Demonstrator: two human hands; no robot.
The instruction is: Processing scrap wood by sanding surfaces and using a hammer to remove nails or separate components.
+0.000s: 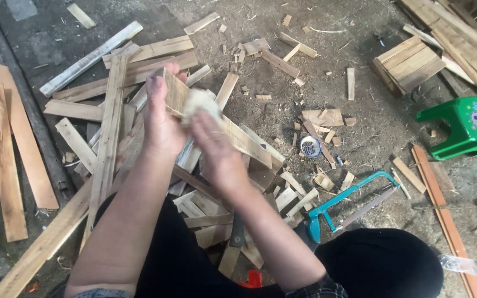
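Here the left hand (161, 124) grips a short wooden board (177, 91), fingers wrapped around its near end, held above the floor's pile of offcuts (106, 127). The right hand (216, 146) presses a pale wad of cloth (201, 104) against the board's face. The rubbing looks mid-way; how much is covered is unclear. A teal hacksaw (349, 204) lies nearby.
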